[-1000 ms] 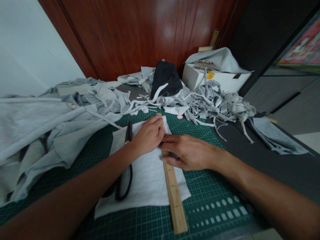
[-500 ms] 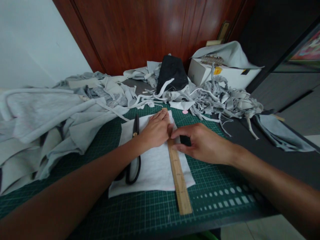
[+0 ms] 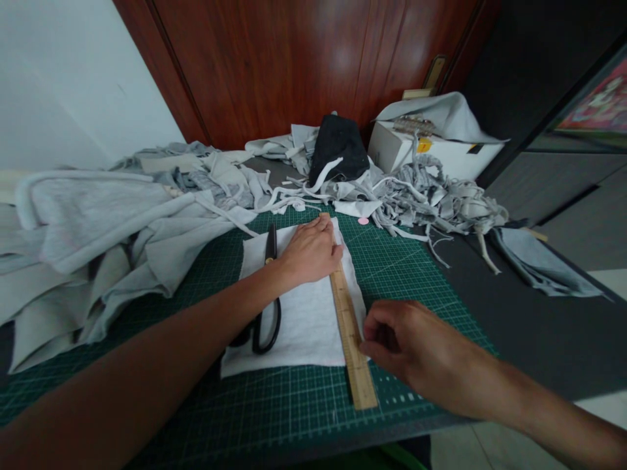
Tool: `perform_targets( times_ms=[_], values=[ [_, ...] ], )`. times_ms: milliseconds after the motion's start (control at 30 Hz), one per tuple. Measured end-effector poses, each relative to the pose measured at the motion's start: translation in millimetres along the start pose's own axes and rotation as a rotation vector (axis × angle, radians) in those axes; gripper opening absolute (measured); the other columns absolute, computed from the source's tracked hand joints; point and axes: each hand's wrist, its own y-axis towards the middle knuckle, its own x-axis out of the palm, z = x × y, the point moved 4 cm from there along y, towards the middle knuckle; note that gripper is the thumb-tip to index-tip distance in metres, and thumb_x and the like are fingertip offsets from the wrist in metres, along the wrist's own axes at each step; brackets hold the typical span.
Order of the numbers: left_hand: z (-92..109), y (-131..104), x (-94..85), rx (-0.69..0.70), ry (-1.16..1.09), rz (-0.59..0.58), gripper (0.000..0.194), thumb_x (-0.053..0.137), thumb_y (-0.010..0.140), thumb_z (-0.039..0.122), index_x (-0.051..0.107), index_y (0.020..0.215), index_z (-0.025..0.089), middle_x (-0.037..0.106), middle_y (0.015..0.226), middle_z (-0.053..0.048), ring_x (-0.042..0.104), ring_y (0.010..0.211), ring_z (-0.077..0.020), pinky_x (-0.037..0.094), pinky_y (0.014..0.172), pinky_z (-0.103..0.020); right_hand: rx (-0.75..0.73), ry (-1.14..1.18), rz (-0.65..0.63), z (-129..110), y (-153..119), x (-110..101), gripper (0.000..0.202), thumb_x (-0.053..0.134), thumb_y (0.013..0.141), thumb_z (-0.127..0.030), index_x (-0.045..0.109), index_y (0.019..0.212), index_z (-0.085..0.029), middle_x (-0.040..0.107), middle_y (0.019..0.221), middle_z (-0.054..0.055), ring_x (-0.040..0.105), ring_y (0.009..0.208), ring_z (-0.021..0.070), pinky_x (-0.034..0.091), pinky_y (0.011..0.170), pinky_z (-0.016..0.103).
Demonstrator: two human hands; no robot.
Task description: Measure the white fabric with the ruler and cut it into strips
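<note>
A white cloth (image 3: pixel 308 320) lies on the green cutting mat (image 3: pixel 294 418), with a wooden ruler (image 3: pixel 349 320) along its right side. My left hand (image 3: pixel 313 248) presses flat on the ruler's far end and the cloth, fingers stretched forward. Near the ruler's lower part, my right hand (image 3: pixel 404 336) is curled at the cloth's right edge, thumb and fingertips close together; what they pinch, if anything, is too small to make out. Black scissors (image 3: pixel 271 251) rest on the cloth's left part, partly under my left forearm.
Grey fabric (image 3: pixel 161 241) is heaped at the left. Behind the mat are a black cloth bag (image 3: pixel 339 147), tangled grey strips (image 3: pixel 431 189) and a white box (image 3: pixel 441 153). Folded grey cloth (image 3: pixel 543 261) lies at the right, and a pink disc (image 3: pixel 363 221) beyond the ruler.
My right hand has moved from beside my left hand down along the ruler towards me, and its fingers have closed up. My left hand stays on the ruler. The view has shifted slightly.
</note>
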Motion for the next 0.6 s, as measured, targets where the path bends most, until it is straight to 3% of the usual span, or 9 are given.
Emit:
perform_targets(
  times_ms=[200,367,467,600],
  values=[
    [-2,-2,-0.1,0.001,-0.032,-0.009,0.054,0.042,0.103,0.034,0.056,0.142,-0.003,0.048,0.161,-0.027,0.045,0.154,-0.0305,0.037,0.125,-0.042,-0.039,0.227,0.12,6,-9,16,0.016,0.06,0.094,-0.022,0.059,0.079,-0.021,0.059,0.065,-0.002,0.051,0.054,0.0121,0.034,0.047,0.026],
    [-3,-1,2.6,0.017,-0.009,-0.014,0.057,0.04,0.104,0.03,0.05,0.148,-0.005,0.048,0.161,-0.026,0.044,0.154,-0.0292,0.035,0.127,-0.042,0.072,0.653,0.082,7,-10,35,0.022,0.058,0.1,-0.038,0.052,0.085,-0.023,0.055,0.058,-0.006,0.053,0.047,0.0098,0.038,0.044,0.022],
    [-2,-1,3.8,0.001,-0.001,-0.012,0.059,0.039,0.105,0.032,0.048,0.15,-0.005,0.047,0.162,-0.027,0.043,0.154,-0.0305,0.037,0.125,-0.044,0.153,0.808,0.035,7,-10,38,0.029,0.063,0.097,-0.047,0.049,0.087,-0.024,0.053,0.055,-0.008,0.046,0.04,0.0068,0.033,0.037,0.018],
    [0,-1,2.9,-0.008,0.014,-0.005,0.058,0.04,0.105,0.031,0.049,0.149,-0.006,0.048,0.161,-0.027,0.045,0.153,-0.0313,0.038,0.125,-0.044,0.232,0.919,0.014,8,-12,37,0.038,0.077,0.084,-0.042,0.048,0.101,-0.024,0.059,0.077,-0.007,0.05,0.042,0.0046,0.039,0.034,0.015]
  ],
)
